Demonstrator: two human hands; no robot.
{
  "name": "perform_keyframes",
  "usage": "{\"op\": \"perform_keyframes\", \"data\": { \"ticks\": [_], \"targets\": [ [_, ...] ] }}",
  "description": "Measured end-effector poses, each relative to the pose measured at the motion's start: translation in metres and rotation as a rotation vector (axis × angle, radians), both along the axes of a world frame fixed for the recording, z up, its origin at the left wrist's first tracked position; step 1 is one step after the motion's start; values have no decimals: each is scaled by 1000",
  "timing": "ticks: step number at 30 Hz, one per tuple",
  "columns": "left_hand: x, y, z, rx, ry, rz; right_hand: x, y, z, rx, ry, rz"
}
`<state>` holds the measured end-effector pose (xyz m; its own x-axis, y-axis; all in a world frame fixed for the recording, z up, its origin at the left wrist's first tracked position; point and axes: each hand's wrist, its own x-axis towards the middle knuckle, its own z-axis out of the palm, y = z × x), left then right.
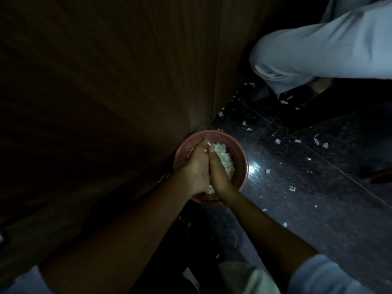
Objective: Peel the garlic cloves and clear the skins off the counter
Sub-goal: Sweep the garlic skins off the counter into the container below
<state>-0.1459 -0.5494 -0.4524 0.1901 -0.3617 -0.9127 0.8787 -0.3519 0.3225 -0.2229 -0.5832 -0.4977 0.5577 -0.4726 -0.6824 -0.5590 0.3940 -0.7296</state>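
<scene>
My left hand [196, 166] and right hand [220, 174] lie edge to edge inside a reddish-brown bowl [241, 158], backs facing the camera and fingers pointing away from me. The fingers of both hands are extended rather than curled; the palms press together on a pile of pale garlic skins [226, 161], neither hand closing around anything. A little of the pile shows between the heels of my hands, and more lies exposed on the right side of the bowl, beside my right thumb. In this dim light I cannot tell whether any cloves are mixed in with the skins.

The bowl sits on a dark polished stone surface [307, 198], its left rim touching or just beside a tall brown wood panel [106, 92] that fills the left of the view. A bright light reflection [252, 169] glints on the stone just to the right of the bowl.

Loose skin flakes [277, 141] are scattered over the stone to the right of the bowl and beyond it, most of them well apart from one another; a few more lie near my right forearm.

At upper right, another person's leg in pale trousers [318, 49] stands on the same surface, with flakes near it. My own pale sleeve [331, 274] shows at the lower right corner.
</scene>
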Motion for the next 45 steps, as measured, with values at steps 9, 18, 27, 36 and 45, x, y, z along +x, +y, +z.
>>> {"op": "perform_keyframes", "data": {
  "ticks": [9,18,27,36,45],
  "targets": [
    [3,5,-2,-29,-73,-65,7,2,-7,-26,-71,-17],
    [0,5,20,-40,-42,-18,17,-5,7,-249,49,-114],
    [19,28,119,-87,-262,-104,27,-42,93,-134,-119,-74],
    [5,91,300,-375,-766,-135,33,2,284,-412,-510,-26],
    [-3,231,436,-480,-1230,21,62,122,447,-569,-908,213]
  ]
}}
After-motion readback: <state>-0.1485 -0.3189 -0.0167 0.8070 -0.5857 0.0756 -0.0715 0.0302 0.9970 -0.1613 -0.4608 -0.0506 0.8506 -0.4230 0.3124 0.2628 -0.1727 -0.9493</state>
